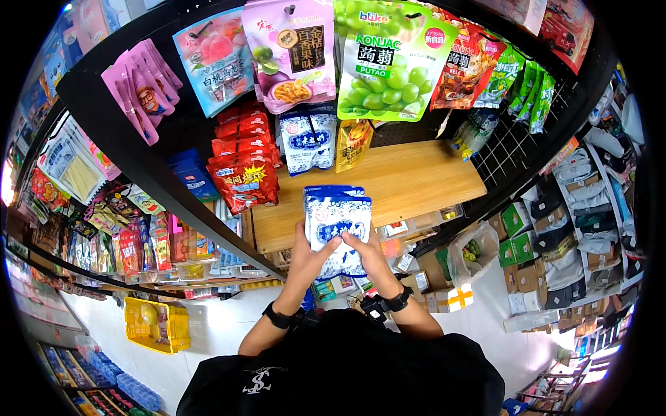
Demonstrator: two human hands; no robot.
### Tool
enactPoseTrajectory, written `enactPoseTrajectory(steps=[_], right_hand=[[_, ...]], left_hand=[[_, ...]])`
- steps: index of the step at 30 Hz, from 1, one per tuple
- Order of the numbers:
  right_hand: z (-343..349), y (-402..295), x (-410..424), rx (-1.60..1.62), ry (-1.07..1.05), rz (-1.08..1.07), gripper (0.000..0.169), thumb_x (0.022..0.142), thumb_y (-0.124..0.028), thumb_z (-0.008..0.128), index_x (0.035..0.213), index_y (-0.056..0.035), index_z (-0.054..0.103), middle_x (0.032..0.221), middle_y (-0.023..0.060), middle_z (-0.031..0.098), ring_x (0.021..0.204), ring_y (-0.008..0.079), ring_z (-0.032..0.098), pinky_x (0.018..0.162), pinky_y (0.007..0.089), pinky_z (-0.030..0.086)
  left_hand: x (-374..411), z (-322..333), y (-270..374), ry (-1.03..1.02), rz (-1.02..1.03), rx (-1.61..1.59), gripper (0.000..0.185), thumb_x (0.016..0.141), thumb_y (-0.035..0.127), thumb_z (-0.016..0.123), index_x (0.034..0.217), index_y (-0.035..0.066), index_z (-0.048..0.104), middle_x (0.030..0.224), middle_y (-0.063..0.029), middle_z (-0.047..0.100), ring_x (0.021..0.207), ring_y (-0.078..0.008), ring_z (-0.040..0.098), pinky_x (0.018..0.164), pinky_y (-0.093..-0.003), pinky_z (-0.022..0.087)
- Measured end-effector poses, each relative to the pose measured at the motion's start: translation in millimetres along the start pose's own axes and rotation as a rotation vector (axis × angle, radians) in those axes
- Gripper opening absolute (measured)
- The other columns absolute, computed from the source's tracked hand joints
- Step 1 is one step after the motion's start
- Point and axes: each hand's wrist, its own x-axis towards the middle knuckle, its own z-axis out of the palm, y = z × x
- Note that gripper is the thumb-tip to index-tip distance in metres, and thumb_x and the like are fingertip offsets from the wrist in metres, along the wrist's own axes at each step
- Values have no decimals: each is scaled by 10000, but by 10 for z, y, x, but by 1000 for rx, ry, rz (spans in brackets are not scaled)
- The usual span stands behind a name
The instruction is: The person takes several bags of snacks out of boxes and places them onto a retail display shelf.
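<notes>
Several blue-and-white snack pouches [339,260] are held in a stack in front of my chest. My left hand [311,255] grips the stack's left edge, its thumb lying across the front pouch. On the opposite edge is my right hand [368,249], its thumb also on the front; the fingers of both hands are mostly hidden behind the stack. Just beyond, matching blue-and-white pouches [308,143] hang from the rack above a wooden shelf board [416,177]. A gold pouch [354,143] hangs to their right, and red candy pouches [244,179] hang to their left.
Higher up hang a green konjac jelly bag [393,67], a pink fruit-candy bag [291,57] and a light-blue bag [216,65]. A black rack frame [171,192] slants down on the left. A yellow crate [156,327] and a lined bin [471,255] stand lower down.
</notes>
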Motion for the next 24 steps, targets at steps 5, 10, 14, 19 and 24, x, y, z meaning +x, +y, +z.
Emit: enactPoseTrajectory(steps=[5, 10, 14, 19, 24], right_hand=[[-612, 483, 578, 172, 68, 382, 375, 920, -222, 589, 1229, -13, 546, 1052, 111, 682, 880, 206, 696, 750, 323, 577], [-1322, 538, 1508, 173, 198, 242, 359, 875, -222, 589, 1155, 3, 585, 975, 128, 695, 854, 216, 686, 757, 312, 534], [-1894, 763, 1675, -511, 755, -111, 562, 780, -219, 661, 1214, 106, 516, 1099, 247, 632, 1039, 341, 600, 895, 380, 449], [-1318, 727, 865, -921, 718, -535, 347, 781, -75, 653, 1092, 46, 557, 1009, 178, 611, 917, 327, 599, 866, 410, 460], [-142, 328, 557, -649, 19, -676, 322, 793, 2, 627, 1110, -6, 576, 1062, 131, 603, 927, 213, 607, 804, 318, 490]], left_hand=[[543, -112, -603, -148, -541, -433, 622, 898, 407, 621, 1308, -12, 414, 1178, -161, 599, 1054, -252, 622, 840, -378, 543], [1256, 5, -789, -144, -532, -476, 477, 866, 339, 601, 1207, 10, 553, 1134, -132, 638, 1019, -253, 625, 918, -400, 486], [1263, -56, -1193, 144, -282, -46, 443, 756, 146, 635, 1155, -32, 563, 1095, -128, 617, 1032, -221, 557, 907, -329, 426], [311, -379, -975, 412, 157, 131, 448, 763, 37, 606, 1193, -48, 511, 1163, -160, 564, 1122, -274, 504, 993, -384, 366], [160, -219, 245, 543, 713, 674, 641, 797, -1, 589, 1380, -42, 326, 1424, -219, 333, 1338, -355, 316, 1110, -436, 239]])
